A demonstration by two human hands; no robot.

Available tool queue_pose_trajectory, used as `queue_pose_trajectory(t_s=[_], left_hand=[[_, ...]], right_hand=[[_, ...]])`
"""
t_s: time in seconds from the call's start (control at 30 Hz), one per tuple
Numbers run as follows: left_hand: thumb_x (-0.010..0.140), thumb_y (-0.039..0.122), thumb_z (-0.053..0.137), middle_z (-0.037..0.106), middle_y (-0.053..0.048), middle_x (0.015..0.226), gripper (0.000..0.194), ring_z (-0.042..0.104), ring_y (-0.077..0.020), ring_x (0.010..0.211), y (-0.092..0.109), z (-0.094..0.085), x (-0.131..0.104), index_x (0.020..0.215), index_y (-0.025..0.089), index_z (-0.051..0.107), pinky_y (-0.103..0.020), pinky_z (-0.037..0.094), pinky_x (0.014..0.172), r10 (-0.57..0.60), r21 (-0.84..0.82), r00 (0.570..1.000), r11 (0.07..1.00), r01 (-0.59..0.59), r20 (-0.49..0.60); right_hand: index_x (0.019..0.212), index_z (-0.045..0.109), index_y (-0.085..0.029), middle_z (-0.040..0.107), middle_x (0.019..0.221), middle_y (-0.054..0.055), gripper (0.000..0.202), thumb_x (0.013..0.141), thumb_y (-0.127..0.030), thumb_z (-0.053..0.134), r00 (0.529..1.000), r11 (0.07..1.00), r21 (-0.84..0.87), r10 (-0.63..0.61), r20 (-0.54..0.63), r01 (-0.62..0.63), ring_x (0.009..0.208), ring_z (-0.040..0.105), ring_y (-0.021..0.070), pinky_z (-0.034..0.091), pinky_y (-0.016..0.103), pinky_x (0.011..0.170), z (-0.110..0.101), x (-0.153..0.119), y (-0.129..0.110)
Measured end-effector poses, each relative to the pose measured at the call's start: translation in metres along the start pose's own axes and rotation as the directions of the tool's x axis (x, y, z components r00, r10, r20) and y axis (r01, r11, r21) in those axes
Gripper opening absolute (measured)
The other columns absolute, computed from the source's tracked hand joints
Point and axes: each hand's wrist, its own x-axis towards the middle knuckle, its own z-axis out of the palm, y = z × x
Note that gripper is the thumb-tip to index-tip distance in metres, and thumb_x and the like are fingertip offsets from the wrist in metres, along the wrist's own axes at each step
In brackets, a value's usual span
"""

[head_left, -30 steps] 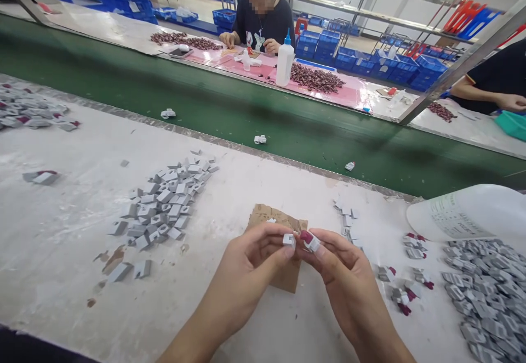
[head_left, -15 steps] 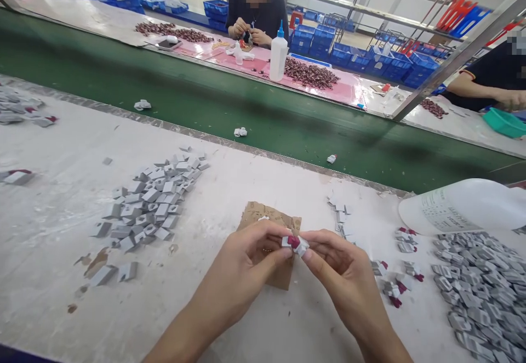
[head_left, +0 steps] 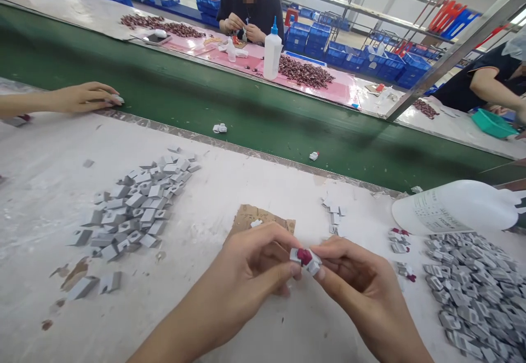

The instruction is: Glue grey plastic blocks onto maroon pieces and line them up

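Observation:
Both hands pinch one small grey-and-dark-red piece (head_left: 304, 259) between thumbs and fingertips. My left hand (head_left: 250, 275) grips its left end, and my right hand (head_left: 361, 281) grips the right end. Beneath and behind my left hand is a torn brown cardboard piece (head_left: 246, 217) with a small white bit on it. A heap of grey blocks (head_left: 135, 201) sits to the left on the white table (head_left: 172, 308). To the right are a few grey-and-red pieces (head_left: 405, 270) and a big pile of grey parts (head_left: 476, 291).
A white bottle (head_left: 452, 206) lies on its side at the right. Beyond the table edge runs a green belt (head_left: 172, 100) carrying small pieces (head_left: 219, 128). Another person's hand (head_left: 88, 98) reaches onto it from the left. Two people work across the belt, near an upright bottle (head_left: 272, 53).
Another person's hand has come in from the left and touches a piece on the belt. The view has shifted slightly; the piece stays in both my hands, now a little lower and further right.

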Motion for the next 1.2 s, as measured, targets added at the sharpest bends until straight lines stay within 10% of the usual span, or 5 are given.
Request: queue_pose_trajectory(t_s=[0.87, 1.1, 1.2], left_hand=[[0.097, 0.029, 0.08, 0.08, -0.002, 0.085, 0.01, 0.076, -0.0184, 0.078, 0.013, 0.002, 0.008, 0.103, 0.023, 0.078, -0.028, 0.058, 0.067, 0.013, -0.202, 1.0, 0.979, -0.011, 0.012], [0.094, 0.029, 0.08, 0.079, 0.0, 0.077, 0.012, 0.076, -0.0174, 0.07, 0.011, -0.027, 0.011, 0.103, 0.022, 0.077, -0.03, 0.062, 0.072, 0.021, -0.155, 0.995, 0.988, -0.006, 0.095], [0.096, 0.035, 0.076, 0.079, 0.001, 0.077, 0.02, 0.075, -0.018, 0.069, 0.014, -0.046, 0.016, 0.114, 0.027, 0.077, -0.03, 0.061, 0.069, 0.008, 0.037, 1.0, 0.999, -0.007, -0.012]], right_hand=[[0.111, 0.089, -0.028, 0.085, 0.102, 0.005, 0.021, 0.09, -0.03, 0.095, 0.994, 1.0, -0.003, 0.018, 0.111, -0.018, 0.091, 0.08, 0.0232, 0.065, 0.033, 0.084, 0.003, 0.012, -0.036], [0.102, 0.085, -0.024, 0.086, 0.095, 0.006, 0.016, 0.094, -0.036, 0.089, 0.984, 0.998, -0.059, 0.026, 0.177, -0.016, 0.087, 0.082, 0.023, 0.066, 0.033, 0.081, 0.011, 0.029, -0.027], [0.105, 0.083, -0.02, 0.086, 0.093, 0.008, 0.022, 0.098, -0.04, 0.079, 0.979, 0.935, -0.352, 0.025, 0.202, 0.049, 0.082, 0.083, 0.0252, 0.07, 0.041, 0.083, 0.015, 0.069, -0.028]])
